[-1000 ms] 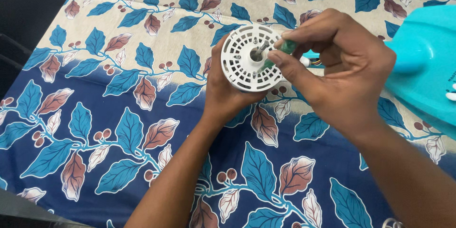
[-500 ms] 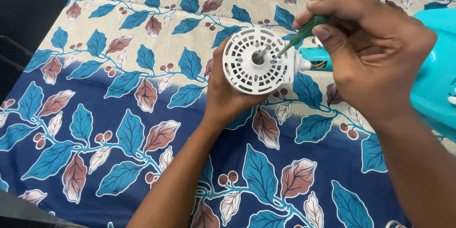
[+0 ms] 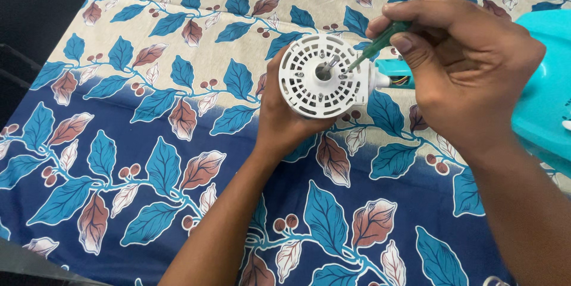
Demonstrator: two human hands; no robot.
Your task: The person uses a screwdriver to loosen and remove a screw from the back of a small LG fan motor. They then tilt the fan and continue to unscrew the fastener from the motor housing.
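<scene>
Head view, left hand (image 3: 285, 122): cups the white round motor housing (image 3: 324, 76) from below and behind, fingers closed around its rim, so the slotted face tilts up toward the camera.
Head view, motor housing: held off the cloth, centre of the frame, a short metal shaft (image 3: 331, 63) standing from its middle hole; the raised grip gives the tool free access to the face.
Head view, right hand (image 3: 461, 69): closed in a pinch on the green-handled screwdriver (image 3: 375, 48), thumb and fingertips at the handle.
Head view, screwdriver: slanted down and leftward, tip on the housing face just right of the shaft, seemingly at a screw.
Head view, surroundings: leaf-patterned cloth (image 3: 148, 143) covers the surface beneath; a turquoise plastic body (image 3: 544, 95) lies at right, partly hidden by the right hand.
Head view, obstruction: the right hand hides the junction between housing and turquoise body.
</scene>
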